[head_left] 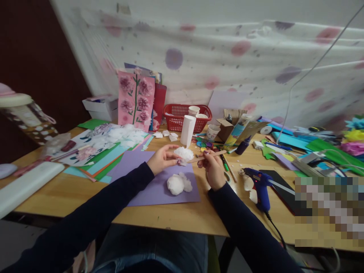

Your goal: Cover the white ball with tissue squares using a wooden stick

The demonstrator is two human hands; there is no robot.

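My left hand (165, 160) pinches a white, ruffled tissue-paper puff (184, 154) at its left edge. In the fingers of my right hand (212, 168) is a flat wooden craft stick (220, 153), its left end reaching to the underside of the puff. Below both hands lies a sheet of purple paper (136, 191). On it sits a rounder white puff (175, 184) with a smaller ruffled piece at its right side. A roll of white paper (187, 131) stands upright just behind the held puff.
A blue glue gun (260, 185) lies at the right, its cord running off the front edge. Behind are a red basket (178, 123), a paper cup (213, 132) and a dark bottle (243, 146). Coloured papers (105, 163) spread leftward, beside a long white object (34, 185).
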